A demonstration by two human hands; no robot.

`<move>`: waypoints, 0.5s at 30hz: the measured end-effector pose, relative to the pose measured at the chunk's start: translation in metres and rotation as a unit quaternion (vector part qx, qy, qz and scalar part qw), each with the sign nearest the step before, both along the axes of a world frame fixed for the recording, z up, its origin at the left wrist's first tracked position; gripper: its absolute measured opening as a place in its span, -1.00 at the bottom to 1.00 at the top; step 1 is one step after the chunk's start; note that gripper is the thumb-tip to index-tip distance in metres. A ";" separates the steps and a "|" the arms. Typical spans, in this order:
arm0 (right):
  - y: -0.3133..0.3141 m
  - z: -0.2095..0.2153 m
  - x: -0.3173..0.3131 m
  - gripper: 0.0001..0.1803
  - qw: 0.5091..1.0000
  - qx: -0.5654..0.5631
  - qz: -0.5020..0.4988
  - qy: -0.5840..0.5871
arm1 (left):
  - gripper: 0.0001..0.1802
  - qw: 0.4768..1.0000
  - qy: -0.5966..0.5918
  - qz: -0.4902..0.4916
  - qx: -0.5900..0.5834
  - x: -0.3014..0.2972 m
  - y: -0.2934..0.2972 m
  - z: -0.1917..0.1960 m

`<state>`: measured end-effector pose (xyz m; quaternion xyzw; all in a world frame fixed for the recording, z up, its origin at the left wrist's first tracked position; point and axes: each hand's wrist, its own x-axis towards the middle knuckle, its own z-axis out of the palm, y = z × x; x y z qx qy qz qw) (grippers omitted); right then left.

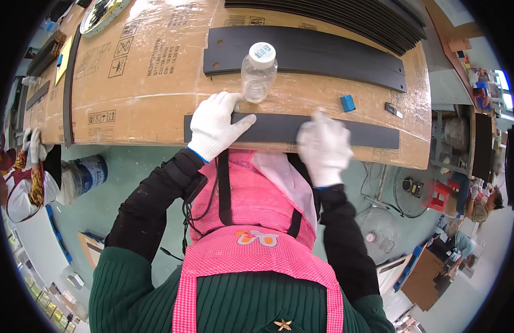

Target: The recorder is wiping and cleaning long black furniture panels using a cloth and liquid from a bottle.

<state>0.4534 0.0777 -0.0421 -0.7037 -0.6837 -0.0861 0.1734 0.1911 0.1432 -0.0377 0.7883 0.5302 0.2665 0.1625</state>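
A long narrow dark grey board (276, 129) lies along the near edge of the cardboard-topped table. My left hand (217, 123), in a white knit glove, rests on its left part, with fingers stretched out and thumb spread to the right. Over the right half of the board is my right hand (325, 147), also gloved in white. It is blurred by motion, and whether it holds anything is hidden. Just beyond my left hand stands a clear plastic bottle (258, 77) with a white cap. A small blue block (347, 102) sits farther right.
Wider dark boards (307, 53) lie behind the bottle, with a stack of dark slats (351, 19) at the far side. A small black object (394, 110) is near the right edge. Beyond the table's left end is another person's gloved hand (36, 145). A fan (376, 230) stands below right.
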 end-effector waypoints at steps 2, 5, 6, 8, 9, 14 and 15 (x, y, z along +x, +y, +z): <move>0.005 0.008 -0.054 -0.53 0.996 -0.015 0.069 0.057 | -0.54 1.000 -0.002 -0.006 -0.012 0.003 0.002 0.001; 0.006 0.020 -0.060 -0.55 0.980 -0.043 0.179 0.081 | -0.52 0.999 -0.024 -0.038 -0.028 -0.015 0.004 -0.002; 0.007 0.024 -0.049 -0.58 0.970 -0.049 0.227 0.074 | -0.53 0.998 -0.021 -0.046 -0.024 -0.032 0.005 0.007; 0.014 0.021 0.001 -0.72 0.979 -0.096 0.161 0.086 | -0.31 0.996 -0.033 -0.075 -0.038 -0.088 0.003 0.017; 0.011 0.000 0.041 -0.72 0.979 -0.092 0.163 0.087 | -0.21 0.994 -0.008 -0.106 -0.011 -0.108 0.010 0.020; 0.003 0.023 -0.043 -0.42 0.992 -0.042 0.111 0.030 | 0.06 0.986 0.083 -0.143 0.022 -0.146 0.003 0.011; 0.006 0.016 -0.072 -0.43 0.986 -0.016 0.155 0.066 | 0.06 0.986 0.088 -0.143 0.024 -0.142 0.006 0.010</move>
